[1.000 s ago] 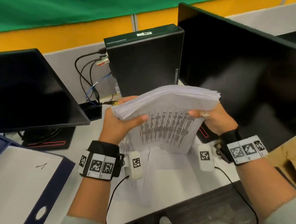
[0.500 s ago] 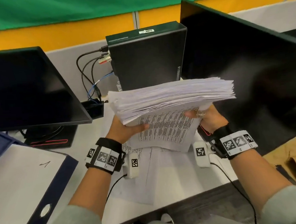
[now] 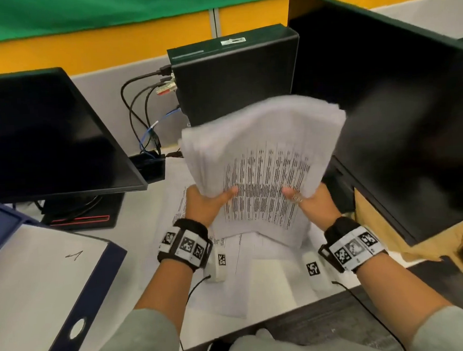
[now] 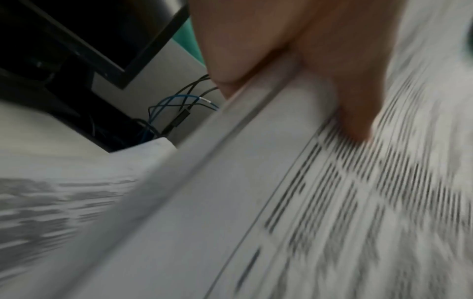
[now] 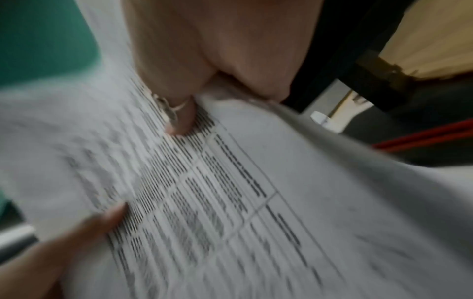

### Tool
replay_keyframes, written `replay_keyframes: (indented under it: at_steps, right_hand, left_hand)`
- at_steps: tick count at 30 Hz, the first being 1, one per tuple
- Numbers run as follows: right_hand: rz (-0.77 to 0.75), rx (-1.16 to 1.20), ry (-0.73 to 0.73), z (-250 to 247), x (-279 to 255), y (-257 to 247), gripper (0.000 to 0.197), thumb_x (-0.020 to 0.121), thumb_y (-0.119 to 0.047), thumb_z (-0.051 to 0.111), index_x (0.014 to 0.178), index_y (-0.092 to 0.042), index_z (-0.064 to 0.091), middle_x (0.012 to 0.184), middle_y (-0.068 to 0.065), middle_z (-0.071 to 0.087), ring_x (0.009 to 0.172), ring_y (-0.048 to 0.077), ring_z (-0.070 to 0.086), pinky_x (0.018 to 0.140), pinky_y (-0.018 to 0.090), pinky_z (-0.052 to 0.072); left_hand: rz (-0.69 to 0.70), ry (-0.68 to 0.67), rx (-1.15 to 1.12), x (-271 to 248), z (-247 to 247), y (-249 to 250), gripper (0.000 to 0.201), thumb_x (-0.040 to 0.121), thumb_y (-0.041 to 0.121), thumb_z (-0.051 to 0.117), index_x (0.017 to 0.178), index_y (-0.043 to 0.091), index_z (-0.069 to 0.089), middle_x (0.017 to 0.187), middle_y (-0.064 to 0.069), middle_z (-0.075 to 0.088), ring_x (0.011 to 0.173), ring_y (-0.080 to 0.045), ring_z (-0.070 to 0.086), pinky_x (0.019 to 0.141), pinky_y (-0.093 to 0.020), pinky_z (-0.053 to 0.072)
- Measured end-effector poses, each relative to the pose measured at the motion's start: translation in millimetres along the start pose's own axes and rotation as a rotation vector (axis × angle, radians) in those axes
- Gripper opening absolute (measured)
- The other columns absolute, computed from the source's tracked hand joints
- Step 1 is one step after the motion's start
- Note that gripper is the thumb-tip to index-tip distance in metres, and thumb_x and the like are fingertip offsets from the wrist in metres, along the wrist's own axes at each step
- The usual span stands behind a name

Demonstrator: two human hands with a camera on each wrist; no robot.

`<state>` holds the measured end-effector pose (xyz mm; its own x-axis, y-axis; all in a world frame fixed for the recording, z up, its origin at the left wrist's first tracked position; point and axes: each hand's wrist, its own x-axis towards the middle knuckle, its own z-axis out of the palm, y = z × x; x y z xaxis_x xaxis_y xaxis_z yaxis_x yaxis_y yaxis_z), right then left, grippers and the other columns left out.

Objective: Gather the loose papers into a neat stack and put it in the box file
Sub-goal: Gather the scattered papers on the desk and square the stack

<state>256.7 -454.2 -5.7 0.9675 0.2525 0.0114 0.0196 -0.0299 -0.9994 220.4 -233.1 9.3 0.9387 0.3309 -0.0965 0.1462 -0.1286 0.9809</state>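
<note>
A thick stack of printed papers stands nearly upright over the desk, its bottom edge near the sheets below. My left hand grips its lower left side, thumb across the printed front. My right hand, with a ring on the thumb, grips the lower right side. In the left wrist view the left thumb presses on the stack. The right wrist view shows the ringed thumb on the printed page. More loose sheets lie flat on the desk. The blue box file lies open at lower left.
A black monitor stands at left, a larger one at right, and a small black computer with cables sits behind the stack. A brown cardboard box is at the right desk edge.
The stack has tipped from lying nearly flat, edges toward me, to standing nearly upright with the printed face toward me, and it has dropped lower. Both hands kept their hold.
</note>
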Motion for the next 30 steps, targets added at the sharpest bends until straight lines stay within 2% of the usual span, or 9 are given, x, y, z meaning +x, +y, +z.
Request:
replay_keyframes:
  at_steps: [3, 5, 8, 12, 14, 17, 22, 26, 30]
  right_hand:
    - [-0.027, -0.095, 0.044, -8.6, 8.7, -11.5, 0.028, 0.083, -0.014, 0.064, 0.111, -0.014, 0.058, 0.099, -0.008, 0.063, 0.088, -0.007, 0.061, 0.078, 0.015, 0.051]
    - [-0.029, -0.145, 0.084, -19.4, 9.2, -9.9, 0.021, 0.085, -0.010, 0.063, 0.107, -0.009, 0.062, 0.094, -0.002, 0.065, 0.081, -0.005, 0.063, 0.068, 0.009, 0.051]
    - [0.035, -0.168, 0.199, -35.9, 2.3, -2.7, 0.018, 0.084, -0.013, 0.065, 0.101, -0.006, 0.064, 0.093, 0.007, 0.068, 0.083, 0.013, 0.065, 0.070, 0.021, 0.055]
    - [0.117, -0.112, 0.303, -49.1, -9.5, 8.2, 0.023, 0.085, -0.007, 0.063, 0.109, -0.009, 0.061, 0.088, -0.007, 0.064, 0.081, 0.004, 0.062, 0.067, 0.021, 0.048]
    - [0.141, -0.096, 0.324, -51.6, -14.3, 10.8, 0.026, 0.086, -0.006, 0.062, 0.112, -0.010, 0.059, 0.089, -0.008, 0.063, 0.082, 0.003, 0.061, 0.066, 0.019, 0.046]
    - [0.170, -0.084, 0.348, -55.3, -17.7, 13.9, 0.027, 0.085, -0.006, 0.062, 0.112, -0.009, 0.059, 0.091, -0.006, 0.064, 0.084, 0.004, 0.061, 0.069, 0.021, 0.047]
    - [0.188, -0.083, 0.366, -58.8, -17.6, 13.9, 0.027, 0.085, -0.006, 0.062, 0.112, -0.010, 0.059, 0.093, -0.008, 0.064, 0.088, 0.006, 0.061, 0.080, 0.032, 0.049]
    - [0.179, -0.095, 0.385, -66.2, -19.2, 11.1, 0.029, 0.084, -0.007, 0.063, 0.113, -0.008, 0.059, 0.094, -0.009, 0.064, 0.089, 0.006, 0.061, 0.083, 0.036, 0.049]
    - [0.158, -0.105, 0.397, -72.7, -19.4, 4.5, 0.028, 0.084, -0.008, 0.064, 0.111, -0.011, 0.059, 0.094, -0.009, 0.063, 0.089, 0.006, 0.060, 0.083, 0.036, 0.048]
  left_hand:
    - [-0.012, -0.039, 0.018, 14.3, -5.8, 16.8, 0.027, 0.073, 0.014, 0.076, 0.096, 0.015, 0.062, 0.090, 0.005, 0.065, 0.079, -0.001, 0.061, 0.073, -0.011, 0.054]
    - [-0.047, -0.081, 0.031, 28.2, -18.2, 8.2, 0.041, 0.077, 0.019, 0.073, 0.115, 0.011, 0.060, 0.103, -0.003, 0.065, 0.088, -0.013, 0.064, 0.076, -0.020, 0.055]
    - [-0.175, 0.127, 0.262, 41.9, -42.1, -32.7, 0.046, 0.084, 0.036, 0.063, 0.125, 0.015, 0.054, 0.117, -0.006, 0.058, 0.114, -0.026, 0.054, 0.092, -0.033, 0.045]
    - [-0.561, 0.125, 1.013, 41.2, -62.6, -90.5, 0.102, 0.072, 0.056, 0.068, 0.146, 0.009, 0.015, 0.152, -0.017, 0.018, 0.139, -0.037, 0.018, 0.112, -0.050, 0.023]
    - [-0.643, 0.031, 1.074, 39.9, -65.0, -100.8, 0.123, 0.063, 0.061, 0.072, 0.147, 0.006, -0.001, 0.153, -0.018, 0.010, 0.140, -0.038, 0.012, 0.113, -0.050, 0.020]
    - [-0.665, -0.012, 1.127, 45.6, -65.4, -100.9, 0.135, 0.051, 0.059, 0.081, 0.146, 0.005, 0.001, 0.149, -0.019, 0.016, 0.139, -0.038, 0.017, 0.112, -0.051, 0.024]
    - [-0.679, 0.086, 0.950, 45.4, -63.1, -98.6, 0.109, 0.044, 0.046, 0.089, 0.128, 0.003, 0.034, 0.131, -0.019, 0.047, 0.120, -0.037, 0.049, 0.100, -0.048, 0.044]
    - [-0.504, 0.187, 0.842, 38.4, -59.1, -84.4, 0.040, 0.081, 0.013, 0.066, 0.113, 0.000, 0.048, 0.114, -0.023, 0.061, 0.099, -0.037, 0.061, 0.080, -0.038, 0.051]
    - [-0.305, 0.233, 1.091, 28.2, -45.7, -46.0, 0.039, 0.086, 0.005, 0.051, 0.124, 0.007, 0.043, 0.105, -0.018, 0.064, 0.094, -0.035, 0.062, 0.079, -0.040, 0.050]
